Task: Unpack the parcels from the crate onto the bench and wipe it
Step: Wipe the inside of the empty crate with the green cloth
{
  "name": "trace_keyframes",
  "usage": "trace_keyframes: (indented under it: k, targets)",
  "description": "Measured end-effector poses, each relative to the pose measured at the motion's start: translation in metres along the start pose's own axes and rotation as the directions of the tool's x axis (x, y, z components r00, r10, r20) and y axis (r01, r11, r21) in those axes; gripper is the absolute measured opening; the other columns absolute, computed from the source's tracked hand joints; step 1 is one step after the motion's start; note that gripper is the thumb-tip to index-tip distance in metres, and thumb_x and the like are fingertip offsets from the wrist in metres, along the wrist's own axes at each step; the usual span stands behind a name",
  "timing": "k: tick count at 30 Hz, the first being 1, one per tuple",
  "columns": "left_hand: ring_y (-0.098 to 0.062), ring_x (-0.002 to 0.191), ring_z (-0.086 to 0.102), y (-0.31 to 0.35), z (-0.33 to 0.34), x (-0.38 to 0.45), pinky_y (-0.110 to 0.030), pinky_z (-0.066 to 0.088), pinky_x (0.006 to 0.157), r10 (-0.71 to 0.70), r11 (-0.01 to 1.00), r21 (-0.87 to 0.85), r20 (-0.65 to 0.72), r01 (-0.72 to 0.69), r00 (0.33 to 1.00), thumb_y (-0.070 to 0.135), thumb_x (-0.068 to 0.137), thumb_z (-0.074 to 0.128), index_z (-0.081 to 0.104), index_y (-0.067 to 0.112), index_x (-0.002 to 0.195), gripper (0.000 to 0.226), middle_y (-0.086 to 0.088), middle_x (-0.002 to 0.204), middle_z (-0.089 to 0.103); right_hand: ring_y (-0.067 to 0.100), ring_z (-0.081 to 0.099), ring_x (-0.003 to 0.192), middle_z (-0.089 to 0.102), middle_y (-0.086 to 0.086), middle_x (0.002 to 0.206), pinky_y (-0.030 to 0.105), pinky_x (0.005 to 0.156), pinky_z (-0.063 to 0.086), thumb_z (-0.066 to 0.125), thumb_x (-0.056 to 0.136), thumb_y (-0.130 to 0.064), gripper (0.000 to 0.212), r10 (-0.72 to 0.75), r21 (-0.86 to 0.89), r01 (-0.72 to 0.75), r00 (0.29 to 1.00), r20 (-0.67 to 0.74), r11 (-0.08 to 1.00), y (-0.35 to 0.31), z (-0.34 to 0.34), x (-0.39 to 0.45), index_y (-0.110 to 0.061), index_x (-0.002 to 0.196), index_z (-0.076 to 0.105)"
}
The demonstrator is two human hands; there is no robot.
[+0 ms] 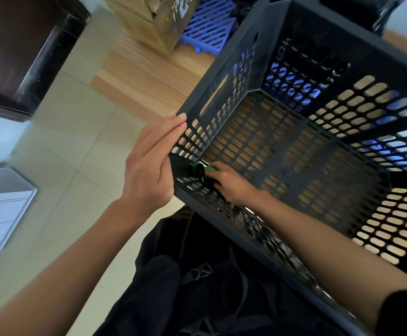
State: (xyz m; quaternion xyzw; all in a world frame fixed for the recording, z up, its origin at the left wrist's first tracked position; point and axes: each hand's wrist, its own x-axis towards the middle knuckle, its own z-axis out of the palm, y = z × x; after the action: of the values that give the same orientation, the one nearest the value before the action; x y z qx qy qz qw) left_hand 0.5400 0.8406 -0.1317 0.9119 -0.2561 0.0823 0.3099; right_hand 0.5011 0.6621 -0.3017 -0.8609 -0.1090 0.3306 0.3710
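Currently the dark perforated plastic crate [318, 132] is seen from above, standing on a light wooden bench top [146, 76] whose near edge meets the pale tiled floor [71, 166]. No parcels are visible on the crate floor; the slotted base shows wood through it.

The left hand [149, 163] is laid flat against the outside of the crate's near-left corner, fingers straight and together, tips at the rim; nothing is grasped by it. The right hand [229, 183] is reached down inside the same corner, fingers curled round a small black-and-green object [201, 170]. What that object is cannot be made out; most of it is covered by the hand and the crate wall.

Open room: the crate interior right of the hand, and the bench strip left of the crate. Further back the bench is taken up by a cardboard box [149, 18] and a blue slatted plastic piece [209, 23], both cut off by the top edge.

The crate's right and far walls run out of view. A dark cabinet [16, 52] is cropped at upper left, a white unit [1, 209] at left. Dark clothing [197, 275] fills the bottom.
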Motion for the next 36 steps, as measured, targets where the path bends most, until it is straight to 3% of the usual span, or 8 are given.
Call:
trace_keyframes:
  k: [4,8,11,14,16,22,28,36]
  targets:
    - [-0.034,0.132,0.055,0.002,0.0,0.001,-0.041,0.044,0.111,-0.002,1.0,0.002,-0.003,0.002,1.0,-0.025,0.093,0.04,0.061,-0.015,0.127,0.041,-0.023,0.136,0.06,0.027,0.048,0.129,0.048,0.007,0.136,0.036,0.113,0.038,0.053,0.096,0.0,0.048,0.074,0.037,-0.077,0.994,0.079,0.996,0.002,-0.007,0.01,-0.015,0.142,0.057]
    - [-0.035,0.133,0.055,0.0,0.001,0.0,-0.044,0.044,0.111,0.005,1.0,0.002,-0.014,-0.005,1.0,-0.024,0.092,0.038,0.061,-0.015,0.126,0.042,-0.023,0.135,0.06,0.021,0.05,0.129,0.055,0.001,0.133,0.023,0.104,0.036,0.05,0.092,0.006,0.055,0.12,0.364,-0.123,0.992,0.031,0.923,-0.014,-0.024,0.003,-0.017,0.14,0.061]
    - [-0.035,0.133,0.055,-0.002,0.002,0.0,-0.044,0.044,0.111,0.006,1.0,0.0,-0.015,-0.006,1.0,-0.022,0.092,0.036,0.062,-0.015,0.126,0.044,-0.023,0.135,0.061,0.023,0.057,0.13,0.064,0.005,0.135,0.035,0.115,0.04,0.052,0.088,0.012,0.056,0.126,0.746,-0.069,0.992,-0.019,0.662,-0.044,-0.037,-0.009,-0.017,0.134,0.066]
    - [-0.035,0.133,0.055,-0.004,0.003,0.0,-0.046,0.044,0.111,0.011,1.0,-0.006,-0.024,-0.011,1.0,-0.019,0.093,0.035,0.063,-0.014,0.126,0.043,-0.022,0.136,0.061,0.017,0.07,0.107,0.073,0.001,0.119,0.033,0.097,0.055,0.054,0.076,0.009,0.057,0.09,0.939,-0.018,0.996,-0.014,0.344,-0.062,-0.042,-0.023,-0.028,0.112,0.077]
    - [-0.035,0.133,0.055,-0.004,0.004,-0.001,-0.045,0.044,0.111,0.009,1.0,-0.006,-0.031,-0.009,0.999,-0.018,0.094,0.035,0.063,-0.014,0.126,0.043,-0.021,0.136,0.061,0.009,0.069,0.093,0.068,-0.002,0.124,0.02,0.077,0.055,0.053,0.075,0.012,0.058,0.025,0.912,0.046,0.998,-0.062,0.408,-0.067,-0.039,-0.03,-0.027,0.111,0.077]
    - [-0.036,0.132,0.055,-0.002,0.004,-0.001,-0.046,0.045,0.111,0.001,1.0,0.007,-0.018,0.0,1.0,-0.025,0.091,0.037,0.063,-0.015,0.125,0.044,-0.023,0.135,0.061,0.016,0.053,0.127,0.057,0.004,0.13,0.011,0.106,0.037,0.052,0.091,0.02,0.049,0.022,0.676,0.072,0.991,-0.129,0.734,-0.041,-0.017,-0.02,-0.007,0.128,0.068]
    - [-0.034,0.132,0.055,0.001,0.002,-0.001,-0.042,0.044,0.112,-0.003,1.0,0.024,-0.016,0.003,1.0,-0.027,0.093,0.042,0.063,-0.015,0.124,0.039,-0.023,0.135,0.061,0.026,0.05,0.129,0.056,0.009,0.135,0.033,0.114,0.037,0.048,0.089,0.016,0.05,0.056,0.292,-0.046,0.998,-0.026,0.955,-0.005,-0.003,-0.007,-0.008,0.127,0.07]
    - [-0.035,0.132,0.056,0.001,0.001,-0.001,-0.044,0.045,0.111,0.002,1.0,0.031,-0.026,-0.002,1.0,-0.025,0.094,0.042,0.064,-0.014,0.124,0.039,-0.022,0.136,0.061,0.032,0.054,0.12,0.057,0.012,0.124,0.029,0.086,0.039,0.048,0.095,0.005,0.034,0.113,0.047,-0.117,0.99,0.086,0.992,0.005,-0.007,0.0,-0.007,0.121,0.066]
